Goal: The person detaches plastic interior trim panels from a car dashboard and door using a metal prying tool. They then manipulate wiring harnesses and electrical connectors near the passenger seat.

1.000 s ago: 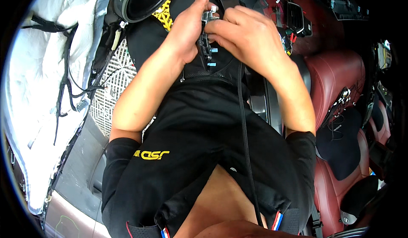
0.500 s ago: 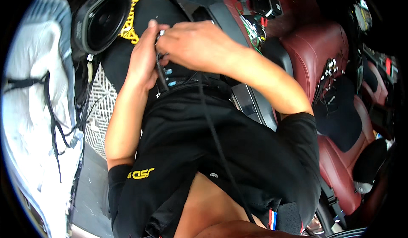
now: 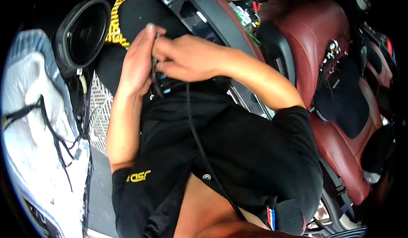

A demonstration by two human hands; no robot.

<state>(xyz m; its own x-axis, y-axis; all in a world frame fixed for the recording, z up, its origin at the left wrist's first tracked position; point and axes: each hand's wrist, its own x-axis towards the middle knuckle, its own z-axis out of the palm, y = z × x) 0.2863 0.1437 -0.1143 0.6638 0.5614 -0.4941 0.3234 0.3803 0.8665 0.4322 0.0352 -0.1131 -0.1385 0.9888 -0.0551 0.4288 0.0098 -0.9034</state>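
Observation:
In front of my lap, my two hands meet over a short dark cable-like strip [image 3: 157, 85], whose lower end hangs below them. My left hand [image 3: 137, 66] presses the strip between its thumb side and palm, fingers pointing up. Closed in a pinch, my right hand [image 3: 187, 59] works at the strip's upper part from the right. A small light or metallic bit shows between the fingertips, too blurred to name. Most of what is gripped is hidden by the fingers.
At the upper left stands a round black speaker [image 3: 83, 33]. A pale door panel [image 3: 40, 93] with dangling black wires lies left. Dark red car seats [image 3: 312, 38] are on the right, with loose wiring [image 3: 331, 57] over one. More coloured wires [image 3: 244, 17] lie beyond the console.
The whole view has shifted a little, so the speaker and seats sit further left or lower. My right fingers have changed position on the strip; both hands stay together.

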